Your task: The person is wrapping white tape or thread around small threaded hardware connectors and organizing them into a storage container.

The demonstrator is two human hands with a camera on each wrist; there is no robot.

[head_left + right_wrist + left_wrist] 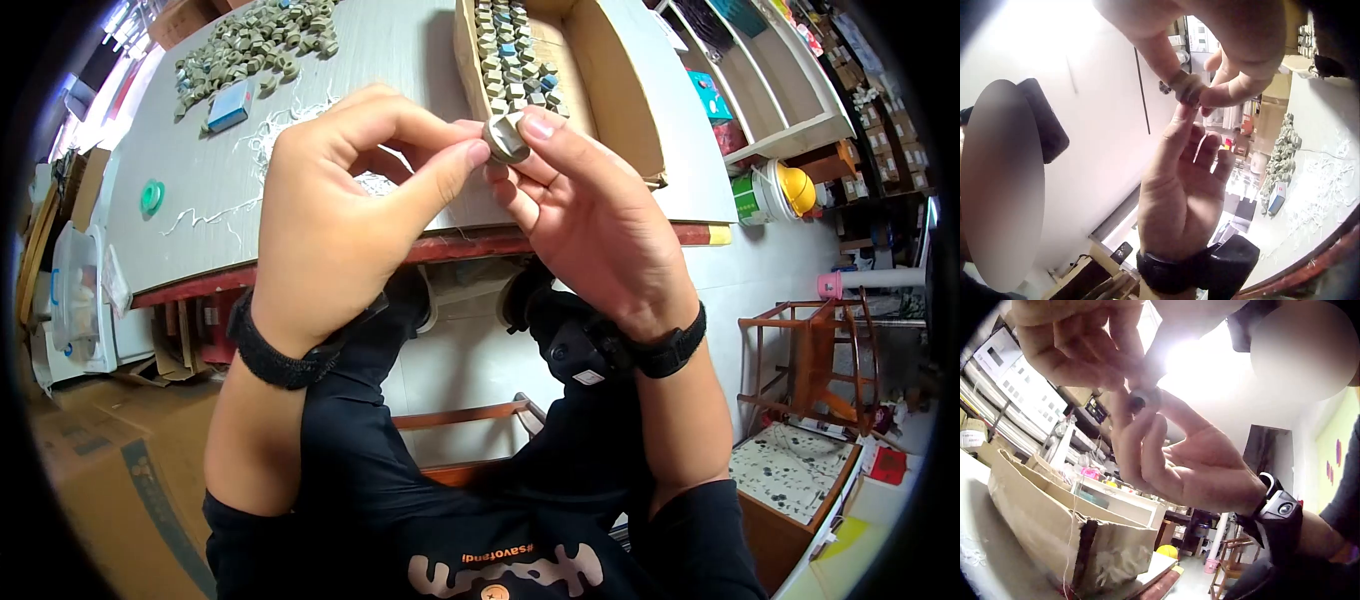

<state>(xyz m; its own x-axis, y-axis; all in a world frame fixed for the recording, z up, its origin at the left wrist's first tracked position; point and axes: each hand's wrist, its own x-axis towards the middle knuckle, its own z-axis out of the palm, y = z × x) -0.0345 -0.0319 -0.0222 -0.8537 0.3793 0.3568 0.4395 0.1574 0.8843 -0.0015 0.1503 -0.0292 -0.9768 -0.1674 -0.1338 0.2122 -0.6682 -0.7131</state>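
A small round grey-beige piece [507,138] is held up between both hands, in front of the open cardboard box [620,85]. My left hand [345,205] pinches its left side with thumb and forefinger. My right hand [610,225] grips the other side, thumb on the upper edge, the other fingers bent below. The left wrist view shows a dark hole in the piece [1146,400], with the right hand [1197,456] around it. In the right wrist view the piece [1189,89] is partly covered by fingers. Similar pieces [510,70] stand in rows inside the box.
Loose pieces [265,45] are heaped at the table's back left, by a small blue-and-white box [230,106]. White threads [275,135] and a green ring [152,197] lie on the table [400,40]. A white bucket [760,193] and a wooden stool [805,350] stand right.
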